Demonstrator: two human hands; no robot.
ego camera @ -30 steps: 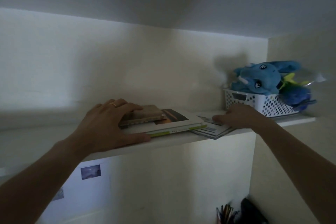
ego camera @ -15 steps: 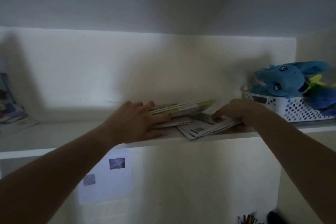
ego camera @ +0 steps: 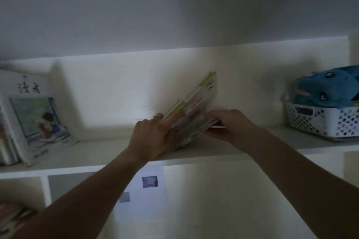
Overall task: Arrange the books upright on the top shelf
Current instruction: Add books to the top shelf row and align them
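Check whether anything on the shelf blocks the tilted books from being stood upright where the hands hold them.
Nothing visible does. The left hand and right hand hold the tilted books mid-shelf. The leaning books sit far to the left and the basket far to the right, both apart from them.

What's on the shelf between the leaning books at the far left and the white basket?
In the head view, only the tilted stack of books, held by the left hand and right hand; otherwise bare shelf.
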